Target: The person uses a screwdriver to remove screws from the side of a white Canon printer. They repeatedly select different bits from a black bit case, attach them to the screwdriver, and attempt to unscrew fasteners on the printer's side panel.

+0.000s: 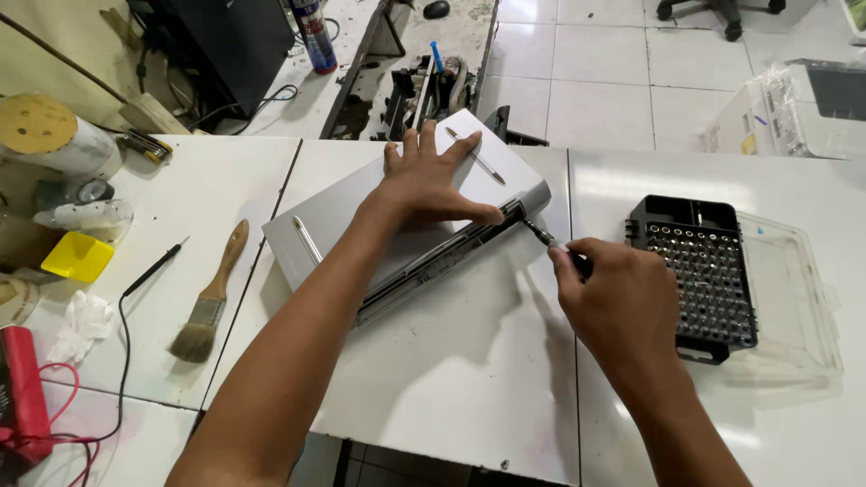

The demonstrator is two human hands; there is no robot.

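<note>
A silver laptop [361,221] lies closed, underside up, on the white table [469,361], turned at an angle. My left hand [424,180] rests flat on it with fingers spread, the thumb near the hinge edge. My right hand [618,302] grips a small screwdriver [546,237]. Its tip points at the laptop's hinge corner just right of my left thumb.
A black bit set [699,271] in a clear-lidded case sits to the right. A paintbrush [209,302] and a thin black probe [155,268] lie on the left, with a yellow tray [77,255], a red device with wires [23,392], and a spray can [314,36] behind.
</note>
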